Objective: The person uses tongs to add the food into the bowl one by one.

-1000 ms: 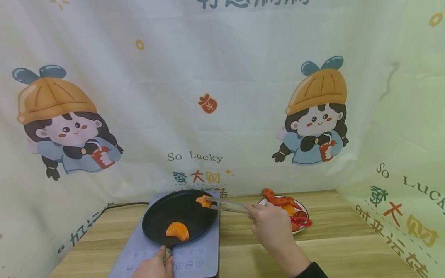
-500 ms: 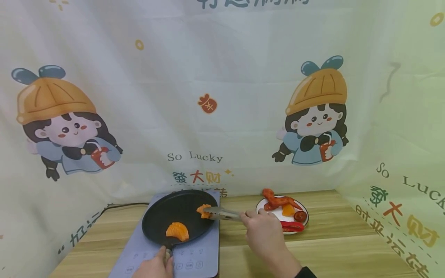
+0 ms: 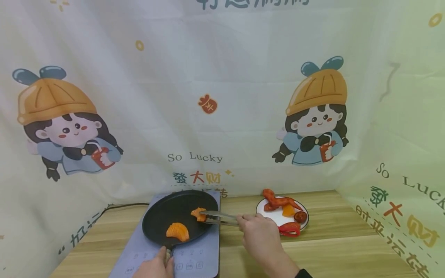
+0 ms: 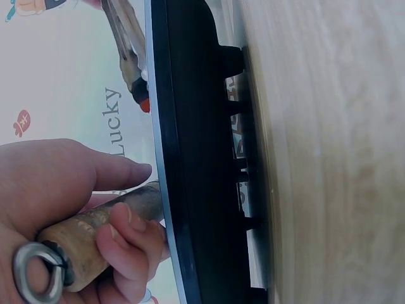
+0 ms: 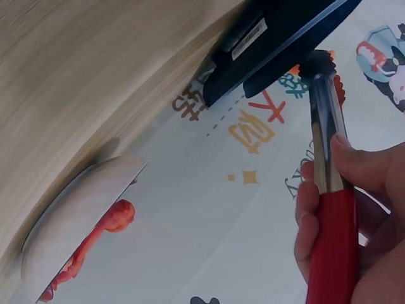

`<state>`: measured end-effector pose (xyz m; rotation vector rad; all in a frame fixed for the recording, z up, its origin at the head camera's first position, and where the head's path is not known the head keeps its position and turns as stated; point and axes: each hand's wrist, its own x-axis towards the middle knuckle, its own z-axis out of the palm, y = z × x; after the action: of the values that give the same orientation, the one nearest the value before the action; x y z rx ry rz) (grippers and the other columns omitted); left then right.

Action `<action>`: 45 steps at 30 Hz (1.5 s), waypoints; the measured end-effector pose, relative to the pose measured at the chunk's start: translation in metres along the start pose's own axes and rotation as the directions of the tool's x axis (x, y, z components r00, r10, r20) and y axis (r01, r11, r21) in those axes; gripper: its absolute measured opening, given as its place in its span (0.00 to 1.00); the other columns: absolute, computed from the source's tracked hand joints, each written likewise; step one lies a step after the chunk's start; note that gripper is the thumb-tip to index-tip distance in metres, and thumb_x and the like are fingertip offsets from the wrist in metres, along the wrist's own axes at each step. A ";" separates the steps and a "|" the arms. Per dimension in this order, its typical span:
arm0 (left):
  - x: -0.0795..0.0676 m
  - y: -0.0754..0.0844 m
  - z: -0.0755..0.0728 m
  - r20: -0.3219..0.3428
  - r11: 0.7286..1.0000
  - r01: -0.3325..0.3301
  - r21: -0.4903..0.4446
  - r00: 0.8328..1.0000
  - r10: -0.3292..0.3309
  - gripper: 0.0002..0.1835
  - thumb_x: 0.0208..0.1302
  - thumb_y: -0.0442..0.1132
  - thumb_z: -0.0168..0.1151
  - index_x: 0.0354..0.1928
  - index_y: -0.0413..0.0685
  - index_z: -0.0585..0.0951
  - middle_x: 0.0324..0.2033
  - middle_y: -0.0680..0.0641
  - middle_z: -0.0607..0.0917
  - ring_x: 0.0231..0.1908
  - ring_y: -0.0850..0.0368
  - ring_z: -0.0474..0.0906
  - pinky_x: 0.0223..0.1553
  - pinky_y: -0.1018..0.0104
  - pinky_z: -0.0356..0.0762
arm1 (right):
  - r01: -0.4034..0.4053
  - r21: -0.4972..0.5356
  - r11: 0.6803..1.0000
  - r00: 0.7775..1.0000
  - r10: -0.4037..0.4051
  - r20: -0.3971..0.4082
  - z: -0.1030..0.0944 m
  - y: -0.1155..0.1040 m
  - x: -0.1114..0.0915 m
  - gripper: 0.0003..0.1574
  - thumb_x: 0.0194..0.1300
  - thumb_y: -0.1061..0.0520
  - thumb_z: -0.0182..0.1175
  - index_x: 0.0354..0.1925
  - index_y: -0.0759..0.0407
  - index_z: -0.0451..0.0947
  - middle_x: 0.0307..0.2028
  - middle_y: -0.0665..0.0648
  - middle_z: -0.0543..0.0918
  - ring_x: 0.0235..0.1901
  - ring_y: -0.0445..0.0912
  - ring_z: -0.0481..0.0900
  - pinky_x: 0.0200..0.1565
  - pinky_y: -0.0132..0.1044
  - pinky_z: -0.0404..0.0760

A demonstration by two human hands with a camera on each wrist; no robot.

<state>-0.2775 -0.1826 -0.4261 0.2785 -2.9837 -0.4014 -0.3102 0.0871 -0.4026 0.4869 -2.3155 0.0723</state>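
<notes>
In the head view my left hand [image 3: 156,264] grips the handle of a black frying pan [image 3: 163,210]; the left wrist view shows its wooden handle [image 4: 88,234] with a metal ring, fingers curled round it. My right hand [image 3: 261,239] holds metal tongs [image 3: 222,219] with red handles [image 5: 332,247]. The tongs' tips meet a small ridged orange piece of food [image 3: 198,213] at the pan's right side; whether they pinch it firmly I cannot tell. A larger fan-shaped orange slice [image 3: 178,231] lies in the pan near the handle.
Under the pan is a grey induction cooker [image 3: 139,255] with a black cable [image 3: 126,205]. Right of it, a white plate [image 3: 276,218] bears a chicken wing [image 3: 279,200], an orange piece and red pieces. A printed cloth [image 3: 243,116] hangs behind the wooden table [image 3: 333,231].
The tongs and the small orange piece have shifted left and nearer to me within the pan. My right hand has moved slightly left, uncovering the plate. The left hand and pan stay put.
</notes>
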 end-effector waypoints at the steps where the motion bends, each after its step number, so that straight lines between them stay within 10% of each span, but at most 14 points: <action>1: 0.000 0.000 0.000 0.002 1.000 0.000 0.001 1.000 0.000 0.29 0.63 0.49 0.61 0.58 0.34 0.76 0.40 0.38 0.86 0.32 0.43 0.82 0.38 0.43 0.79 | -0.006 0.003 1.000 1.000 0.006 0.006 0.000 0.000 0.000 0.20 0.47 0.55 0.72 0.43 0.45 0.86 0.35 0.43 0.87 0.27 0.44 0.81 0.20 0.37 0.78; 33: -0.002 0.000 0.000 -0.018 1.000 -0.011 0.010 1.000 0.011 0.28 0.63 0.49 0.61 0.58 0.35 0.76 0.40 0.37 0.86 0.31 0.42 0.83 0.36 0.44 0.80 | -0.069 0.148 0.987 0.981 0.040 0.189 -0.010 -0.010 0.002 0.16 0.58 0.45 0.66 0.45 0.43 0.84 0.27 0.46 0.86 0.24 0.45 0.82 0.13 0.37 0.69; 45: -0.004 0.001 -0.002 -0.018 1.000 -0.017 0.003 1.000 0.017 0.29 0.63 0.49 0.60 0.59 0.34 0.76 0.41 0.36 0.85 0.32 0.41 0.82 0.37 0.43 0.79 | -0.238 0.193 0.952 0.944 0.181 0.274 -0.028 0.015 0.013 0.10 0.61 0.46 0.65 0.40 0.46 0.82 0.22 0.44 0.79 0.18 0.42 0.73 0.13 0.35 0.66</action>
<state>-0.2736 -0.1818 -0.4241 0.2559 -2.9674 -0.3904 -0.3057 0.1025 -0.3721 0.3734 -2.6212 0.4007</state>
